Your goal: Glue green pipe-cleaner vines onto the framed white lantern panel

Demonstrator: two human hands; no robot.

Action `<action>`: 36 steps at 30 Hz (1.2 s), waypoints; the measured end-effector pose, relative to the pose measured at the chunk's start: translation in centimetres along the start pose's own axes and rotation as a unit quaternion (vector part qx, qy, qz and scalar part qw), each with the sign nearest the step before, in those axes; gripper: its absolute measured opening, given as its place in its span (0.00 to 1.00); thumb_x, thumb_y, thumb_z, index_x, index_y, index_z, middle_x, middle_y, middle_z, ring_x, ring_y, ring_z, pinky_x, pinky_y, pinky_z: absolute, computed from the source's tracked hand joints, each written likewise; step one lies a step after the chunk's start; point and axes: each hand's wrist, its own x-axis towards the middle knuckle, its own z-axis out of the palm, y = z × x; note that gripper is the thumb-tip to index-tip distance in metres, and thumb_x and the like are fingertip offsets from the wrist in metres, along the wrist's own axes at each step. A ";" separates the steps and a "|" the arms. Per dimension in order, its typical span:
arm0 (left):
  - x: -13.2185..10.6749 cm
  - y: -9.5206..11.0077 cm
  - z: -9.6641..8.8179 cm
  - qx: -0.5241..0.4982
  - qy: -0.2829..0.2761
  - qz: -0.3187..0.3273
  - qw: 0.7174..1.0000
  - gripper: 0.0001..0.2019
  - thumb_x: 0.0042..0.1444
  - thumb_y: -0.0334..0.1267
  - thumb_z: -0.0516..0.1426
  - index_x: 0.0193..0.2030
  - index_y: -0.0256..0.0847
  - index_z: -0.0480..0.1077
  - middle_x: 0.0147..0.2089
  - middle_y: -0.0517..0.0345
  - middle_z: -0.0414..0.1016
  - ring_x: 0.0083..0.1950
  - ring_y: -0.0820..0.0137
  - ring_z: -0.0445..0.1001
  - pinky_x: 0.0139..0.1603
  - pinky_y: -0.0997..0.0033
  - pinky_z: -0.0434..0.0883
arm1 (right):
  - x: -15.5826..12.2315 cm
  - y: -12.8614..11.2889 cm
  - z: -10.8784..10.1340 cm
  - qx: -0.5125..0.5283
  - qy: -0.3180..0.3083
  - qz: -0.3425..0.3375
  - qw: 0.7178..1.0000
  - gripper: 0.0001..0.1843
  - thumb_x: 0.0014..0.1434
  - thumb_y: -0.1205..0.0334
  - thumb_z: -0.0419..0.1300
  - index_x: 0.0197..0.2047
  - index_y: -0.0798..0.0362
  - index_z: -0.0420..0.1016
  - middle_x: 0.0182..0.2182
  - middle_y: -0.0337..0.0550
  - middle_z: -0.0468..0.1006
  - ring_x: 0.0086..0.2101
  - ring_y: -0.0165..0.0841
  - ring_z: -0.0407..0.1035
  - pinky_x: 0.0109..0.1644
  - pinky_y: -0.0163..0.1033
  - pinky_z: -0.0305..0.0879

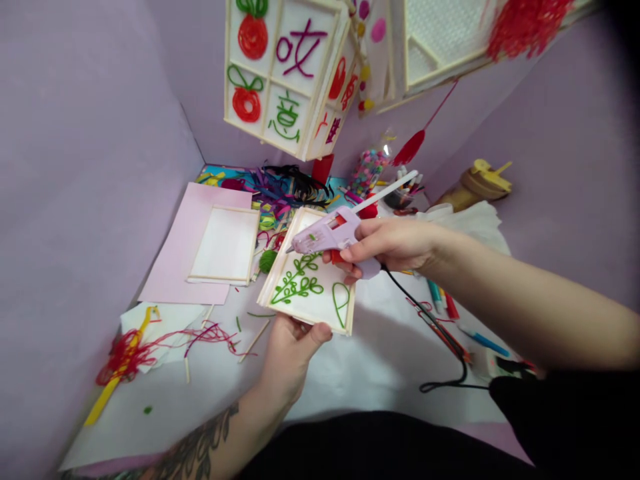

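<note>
My left hand [293,350] grips the near edge of a small wooden-framed white panel [320,303] and holds it tilted above the table. Green yarn shapes, a leafy stem and a loop, lie on the panel. My right hand [387,245] is wrapped around a lilac glue gun [327,233] with a white glue stick poking out behind. The gun's nozzle points left, just over the top of the green stem. Its black cord [440,333] trails down to the right.
A second blank framed panel [225,245] rests on pink paper [175,267] at the left. Red and yellow yarn [125,357], thin sticks, coloured yarn scraps, pens [450,313] and a bead jar [367,172] lie around. Decorated lanterns [285,73] hang overhead. Purple walls enclose the table.
</note>
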 end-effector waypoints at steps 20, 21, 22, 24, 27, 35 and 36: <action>-0.1 0.0 0.0 0.000 0.009 -0.007 1.000 0.26 0.44 0.37 0.71 0.50 0.44 0.70 0.48 0.56 0.77 0.45 0.70 0.75 0.39 0.76 0.71 | 2.1 0.4 0.6 0.112 0.036 -0.126 0.985 0.09 0.51 0.65 0.66 0.37 0.57 0.74 0.25 0.36 0.73 0.26 0.26 0.69 0.42 0.39 0.73; -0.1 0.0 0.0 -0.001 0.012 -0.006 1.000 0.26 0.43 0.37 0.71 0.50 0.43 0.70 0.48 0.56 0.77 0.44 0.70 0.75 0.38 0.76 0.71 | 2.2 0.4 0.5 0.116 0.055 -0.130 0.983 0.09 0.51 0.66 0.66 0.37 0.57 0.74 0.25 0.36 0.73 0.26 0.27 0.68 0.41 0.39 0.73; -0.1 0.1 0.0 -0.002 0.014 -0.006 1.000 0.26 0.43 0.37 0.71 0.49 0.43 0.70 0.48 0.56 0.77 0.44 0.70 0.75 0.37 0.77 0.71 | 2.2 0.4 0.4 0.119 0.072 -0.134 0.981 0.09 0.50 0.66 0.65 0.36 0.57 0.74 0.24 0.36 0.73 0.26 0.27 0.68 0.41 0.39 0.73; -0.1 0.2 0.1 -0.005 0.024 -0.009 1.000 0.26 0.42 0.38 0.72 0.49 0.42 0.70 0.47 0.55 0.77 0.42 0.71 0.74 0.36 0.77 0.71 | 1.9 0.5 0.1 0.115 0.102 -0.140 0.978 0.10 0.50 0.65 0.66 0.37 0.56 0.75 0.24 0.36 0.73 0.25 0.27 0.69 0.40 0.39 0.73; -0.2 0.3 0.1 -0.011 0.040 -0.017 0.999 0.27 0.41 0.37 0.72 0.49 0.41 0.70 0.46 0.54 0.77 0.39 0.72 0.74 0.35 0.76 0.72 | 0.8 0.6 -0.1 0.072 0.154 -0.133 0.976 0.10 0.49 0.63 0.68 0.35 0.57 0.75 0.25 0.38 0.74 0.26 0.29 0.69 0.36 0.36 0.72; -0.1 0.4 0.1 -0.014 0.048 -0.024 0.998 0.24 0.42 0.38 0.71 0.46 0.40 0.71 0.43 0.55 0.78 0.37 0.73 0.73 0.33 0.77 0.72 | -3.6 2.2 -0.4 -0.062 0.362 -0.218 0.904 0.17 0.47 0.48 0.69 0.31 0.52 0.75 0.22 0.38 0.72 0.24 0.29 0.65 0.24 0.33 0.61; -0.1 0.5 0.1 -0.014 0.050 -0.025 0.998 0.24 0.42 0.38 0.71 0.46 0.40 0.71 0.43 0.56 0.78 0.37 0.73 0.73 0.33 0.77 0.71 | -4.3 2.8 -0.3 -0.097 0.377 -0.196 0.900 0.18 0.48 0.46 0.69 0.31 0.51 0.74 0.22 0.39 0.72 0.23 0.29 0.65 0.24 0.34 0.60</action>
